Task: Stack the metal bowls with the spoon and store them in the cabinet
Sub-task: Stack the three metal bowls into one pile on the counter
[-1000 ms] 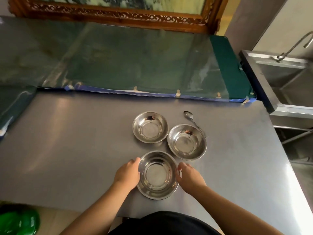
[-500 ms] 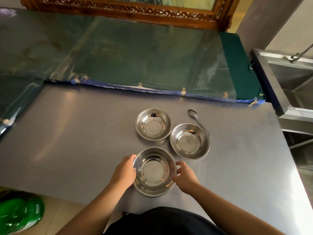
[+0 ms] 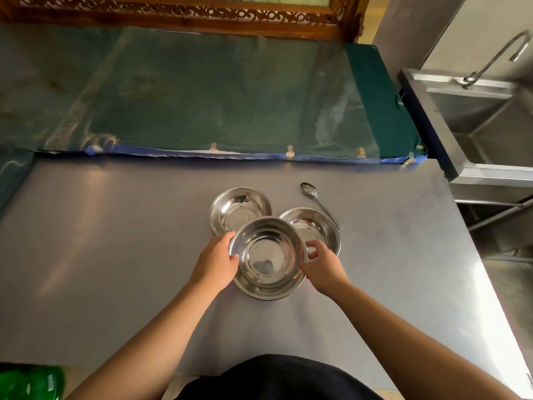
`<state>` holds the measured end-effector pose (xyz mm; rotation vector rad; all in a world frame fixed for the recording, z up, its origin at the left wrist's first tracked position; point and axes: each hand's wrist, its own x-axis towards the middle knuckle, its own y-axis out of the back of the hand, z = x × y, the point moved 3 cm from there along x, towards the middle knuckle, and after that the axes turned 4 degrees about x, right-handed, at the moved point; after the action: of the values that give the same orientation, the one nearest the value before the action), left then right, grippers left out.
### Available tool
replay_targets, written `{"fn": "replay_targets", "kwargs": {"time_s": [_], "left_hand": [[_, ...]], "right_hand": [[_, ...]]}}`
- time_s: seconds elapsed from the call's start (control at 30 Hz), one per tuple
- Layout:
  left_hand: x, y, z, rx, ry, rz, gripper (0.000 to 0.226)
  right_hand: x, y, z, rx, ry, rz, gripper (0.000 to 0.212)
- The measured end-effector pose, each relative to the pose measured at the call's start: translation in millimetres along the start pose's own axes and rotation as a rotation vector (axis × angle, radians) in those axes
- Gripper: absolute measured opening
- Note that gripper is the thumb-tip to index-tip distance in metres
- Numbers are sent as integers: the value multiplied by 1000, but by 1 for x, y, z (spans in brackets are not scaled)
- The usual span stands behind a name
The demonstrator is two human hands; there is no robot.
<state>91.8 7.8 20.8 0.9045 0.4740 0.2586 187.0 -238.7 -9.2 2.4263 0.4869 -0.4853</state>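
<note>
I hold a shiny metal bowl (image 3: 266,256) lifted off the steel table, my left hand (image 3: 217,262) on its left rim and my right hand (image 3: 321,264) on its right rim. It hangs in front of two other metal bowls and covers their near edges: one at the back left (image 3: 238,207), one at the right (image 3: 315,226). A metal spoon (image 3: 318,202) lies on the table just right of the right bowl, its scoop pointing away from me.
The grey steel table (image 3: 115,255) ends at the right near a steel sink (image 3: 484,122) with a tap. A green, plastic-covered pad (image 3: 216,96) borders the table's far side, below a carved wooden frame. Something green (image 3: 31,382) sits on the floor at the lower left.
Both hands closed on the nearest bowl, raised it off the table and carried it away from me, so it now overlaps the other two bowls.
</note>
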Motion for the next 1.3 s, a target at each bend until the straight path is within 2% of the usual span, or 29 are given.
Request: {"fn": "replay_targets", "kwargs": {"time_s": [0.27,0.43,0.7,0.97,1.1,1.3], "left_hand": [[43,-26,61,-9,-78,-67,61],[59,-48,82,0,-92,-102,57],[72,-71,94,69,-150,-172,64],[82,-79,94,137,-147,-172,55],[81,-83,96,172,-135,-163,52],[73,-90,99,72,-104,-198,60]], "right_hand": [[32,52,14,2,-24,122,38],[49,70,27,1,-90,137,38],[68,76,40,-37,-135,146,39],[78,71,48,-73,-166,142,46],[79,68,51,-40,-199,132,43],[73,68,59,16,-230,122,39]]}}
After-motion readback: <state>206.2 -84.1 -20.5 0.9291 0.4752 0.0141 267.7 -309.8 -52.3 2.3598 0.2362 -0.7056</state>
